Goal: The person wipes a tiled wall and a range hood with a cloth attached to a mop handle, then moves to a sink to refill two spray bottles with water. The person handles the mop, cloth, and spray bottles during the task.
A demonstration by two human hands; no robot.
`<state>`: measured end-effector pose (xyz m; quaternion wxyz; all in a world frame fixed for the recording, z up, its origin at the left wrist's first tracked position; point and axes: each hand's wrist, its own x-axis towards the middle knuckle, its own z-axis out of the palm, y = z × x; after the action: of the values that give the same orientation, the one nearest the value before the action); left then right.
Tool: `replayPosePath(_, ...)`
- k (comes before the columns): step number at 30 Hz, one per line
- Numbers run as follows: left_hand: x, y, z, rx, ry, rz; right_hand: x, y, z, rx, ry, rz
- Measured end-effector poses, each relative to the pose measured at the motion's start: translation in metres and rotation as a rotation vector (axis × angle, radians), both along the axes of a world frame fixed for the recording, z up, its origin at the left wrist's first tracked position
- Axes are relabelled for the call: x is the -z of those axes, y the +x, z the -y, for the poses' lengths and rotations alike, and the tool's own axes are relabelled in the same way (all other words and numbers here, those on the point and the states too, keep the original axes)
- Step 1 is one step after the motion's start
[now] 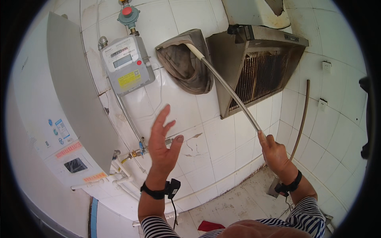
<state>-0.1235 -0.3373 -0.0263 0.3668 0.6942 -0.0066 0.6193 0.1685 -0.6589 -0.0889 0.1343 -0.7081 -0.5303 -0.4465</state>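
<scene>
My right hand (273, 153) grips the lower end of a metal pole (232, 92) with a pale upper section. The pole slants up to the left, and its far end goes into the folds of a dirty grey-brown cloth (190, 64) raised against the tiled wall. Just right of the cloth is a greasy metal range hood (259, 71). My left hand (165, 145) is raised with nothing in it, fingers spread, below the cloth and apart from the pole. How the cloth is fixed to the pole is hidden.
A gas meter (128, 67) with a regulator (128, 16) above it hangs left of the cloth. Farther left is a water heater (64, 119) with pipes beneath. Wall sockets (326, 67) and a brown hose (302, 119) are at right. A red cloth (209, 226) lies low down.
</scene>
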Motion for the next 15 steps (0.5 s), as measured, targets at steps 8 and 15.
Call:
replayPosePath(8, -0.071, -0.073, 0.148, -0.185, 0.692, 0.130, 0.121, -0.027, 0.056, -0.220, -0.084, -0.588)
replayPosePath(15, -0.098, -0.103, 0.190, -0.149, 0.929, 0.103, 0.128, -0.052, 0.083, -0.267, -0.029, -0.733)
